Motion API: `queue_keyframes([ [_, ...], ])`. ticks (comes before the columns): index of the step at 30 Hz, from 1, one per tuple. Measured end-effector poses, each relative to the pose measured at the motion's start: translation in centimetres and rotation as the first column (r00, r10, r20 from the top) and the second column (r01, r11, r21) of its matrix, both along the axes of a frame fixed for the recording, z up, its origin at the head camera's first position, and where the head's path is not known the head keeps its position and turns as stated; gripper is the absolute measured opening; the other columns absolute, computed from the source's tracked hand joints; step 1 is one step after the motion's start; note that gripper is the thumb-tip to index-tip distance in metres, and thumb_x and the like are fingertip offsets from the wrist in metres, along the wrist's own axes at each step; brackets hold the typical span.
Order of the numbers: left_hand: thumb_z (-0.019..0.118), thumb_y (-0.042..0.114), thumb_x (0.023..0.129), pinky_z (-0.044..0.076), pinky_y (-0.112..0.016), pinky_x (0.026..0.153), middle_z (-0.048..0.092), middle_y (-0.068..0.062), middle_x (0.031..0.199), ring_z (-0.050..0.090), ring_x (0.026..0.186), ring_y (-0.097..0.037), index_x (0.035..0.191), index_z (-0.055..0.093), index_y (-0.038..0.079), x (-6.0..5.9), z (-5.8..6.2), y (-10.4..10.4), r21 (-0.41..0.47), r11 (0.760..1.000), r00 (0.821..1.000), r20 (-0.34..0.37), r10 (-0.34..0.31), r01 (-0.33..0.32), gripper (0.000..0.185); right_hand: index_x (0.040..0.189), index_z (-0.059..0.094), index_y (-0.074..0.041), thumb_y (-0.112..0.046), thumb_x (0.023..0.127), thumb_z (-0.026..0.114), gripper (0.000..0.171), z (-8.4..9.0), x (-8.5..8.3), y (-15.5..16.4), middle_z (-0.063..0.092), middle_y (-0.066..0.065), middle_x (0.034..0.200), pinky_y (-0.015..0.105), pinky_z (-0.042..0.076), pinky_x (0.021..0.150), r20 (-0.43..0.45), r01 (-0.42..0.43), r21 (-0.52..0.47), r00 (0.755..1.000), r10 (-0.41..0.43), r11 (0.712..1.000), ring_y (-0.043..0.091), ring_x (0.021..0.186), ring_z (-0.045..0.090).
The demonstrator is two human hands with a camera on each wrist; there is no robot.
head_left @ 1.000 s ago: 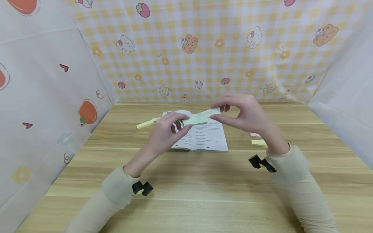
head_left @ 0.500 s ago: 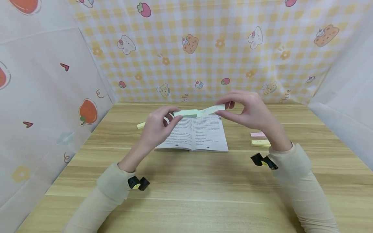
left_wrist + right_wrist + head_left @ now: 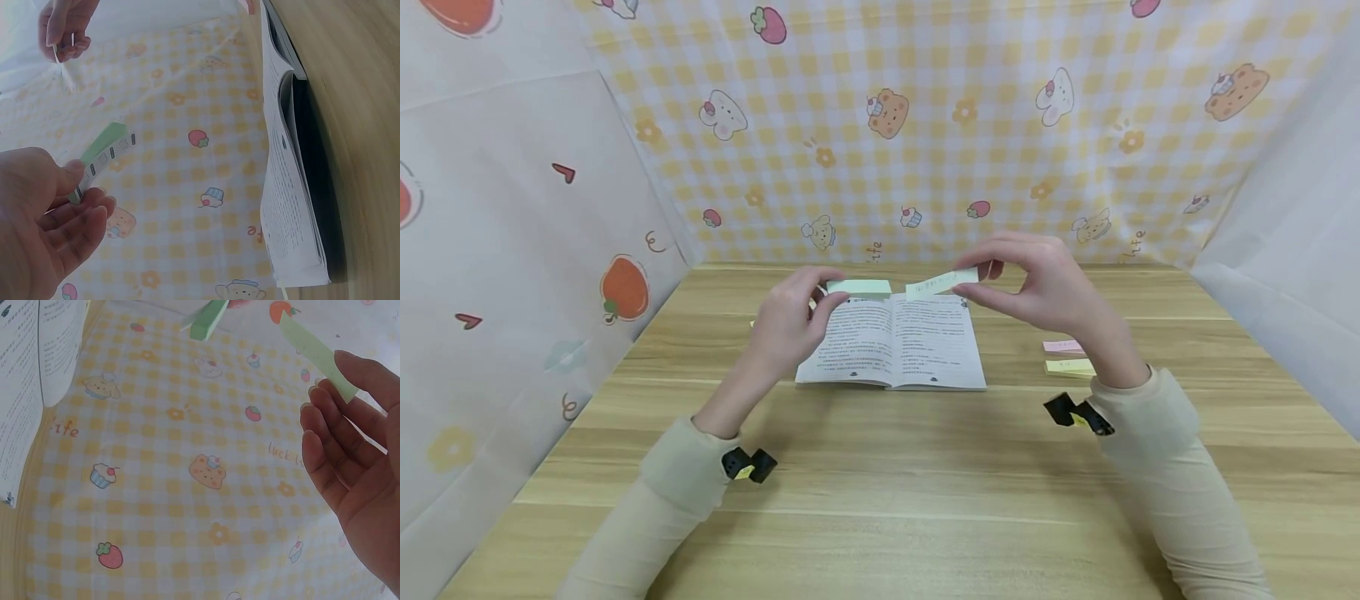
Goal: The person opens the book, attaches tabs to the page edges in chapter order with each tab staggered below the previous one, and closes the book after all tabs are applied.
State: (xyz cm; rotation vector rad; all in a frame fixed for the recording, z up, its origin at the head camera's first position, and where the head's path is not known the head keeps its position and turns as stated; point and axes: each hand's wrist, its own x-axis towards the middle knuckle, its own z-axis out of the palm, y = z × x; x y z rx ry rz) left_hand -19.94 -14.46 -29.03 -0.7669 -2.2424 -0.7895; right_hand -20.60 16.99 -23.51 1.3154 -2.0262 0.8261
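Light wooden table (image 3: 880, 467), enclosed by a yellow-checked cartoon-print backdrop (image 3: 925, 125) at the rear and pale sheets at the sides. Open white paperback book (image 3: 895, 342), lying flat with printed pages up, directly below and between the fingertips of both hands. Left hand (image 3: 786, 325), raised above the book's left page: thumb and curled fingers pinch one end of a pale green pad of narrow sticky notes (image 3: 859, 287); in the left wrist view the pad (image 3: 103, 156) juts out from between thumb and forefinger. Right hand (image 3: 1045, 287), raised above the book's right page: thumb and forefinger pinch a single pale green sticky strip (image 3: 942, 282) bearing faint writing; in the right wrist view the strip (image 3: 315, 353) extends up and away from the fingertips, the other fingers lying loosely straight beside it. Strip and pad sit end to end between the two hands, near each other but apart. Small pink sticky-note pad (image 3: 1063, 345) and small yellow sticky-note pad (image 3: 1070, 367) rest on the table beyond the right wrist, just beside each other. No containers appear.
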Motion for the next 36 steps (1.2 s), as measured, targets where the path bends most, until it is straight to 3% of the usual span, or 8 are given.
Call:
queue_keyframes([
  [11,0.065,0.011,0.100,0.048,-0.037,0.065,0.066,-0.014,0.098,0.058,0.081,-0.026,0.116,0.066,-0.003,-1.0,-0.3,-1.3,-0.042,0.995,0.988,0.119,0.096,-0.092,0.022,0.101,0.077,-0.005,-0.003,0.077,0.085,0.025,0.0,0.0,0.0,0.071,-0.004,0.088,0.021,0.045,0.070,-0.002,0.000,0.005,1.000,0.000,1.000,0.011,0.076,0.058],
  [30,0.061,0.016,0.103,0.048,-0.040,0.064,0.065,-0.017,0.100,0.059,0.077,-0.028,0.118,0.063,-0.004,-3.2,-1.1,-5.0,-0.075,0.974,0.934,0.278,0.225,-0.212,0.025,0.099,0.077,-0.005,-0.006,0.077,0.085,0.024,-0.1,0.0,-0.2,0.070,-0.003,0.085,0.023,0.046,0.070,0.007,0.017,0.023,1.000,-0.017,1.000,0.013,0.076,0.058],
  [36,0.060,0.018,0.103,0.049,-0.043,0.068,0.065,-0.018,0.101,0.060,0.080,-0.030,0.121,0.063,-0.004,-3.7,-1.0,-6.4,-0.096,0.964,0.907,0.325,0.267,-0.249,0.029,0.099,0.076,-0.005,-0.006,0.077,0.085,0.023,-0.2,0.0,-0.1,0.070,-0.003,0.086,0.022,0.046,0.070,0.014,0.027,0.028,1.000,-0.028,0.999,0.012,0.076,0.058],
])
